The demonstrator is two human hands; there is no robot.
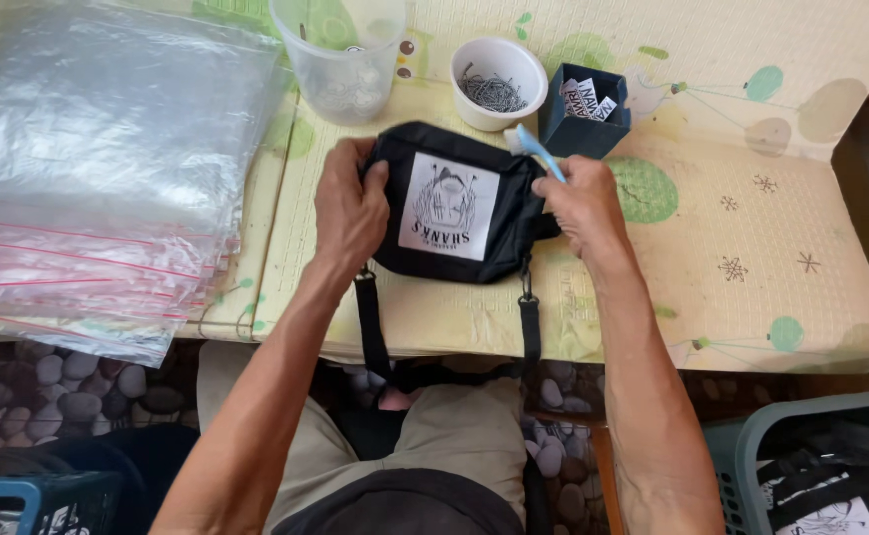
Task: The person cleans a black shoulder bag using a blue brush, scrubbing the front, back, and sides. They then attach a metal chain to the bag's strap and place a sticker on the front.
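The black pouch [454, 203] lies flat on the counter [752, 267] near its front edge, long axis running left to right, slightly tilted so the right end sits higher in view; its white printed patch [449, 206] faces up and reads upside down to the wearer, so the top of the pouch points away from the person. The strap [370, 327] hangs from both lower corners over the counter edge toward the lap. The left hand [348, 206] clasps the left end of the pouch, grip closed on the fabric. The right hand [581, 203] rests at the right end, grip closed around a light blue brush [539, 149] whose bristle head points up and left, beside a white bowl [499, 79] and a dark blue box [583, 124]
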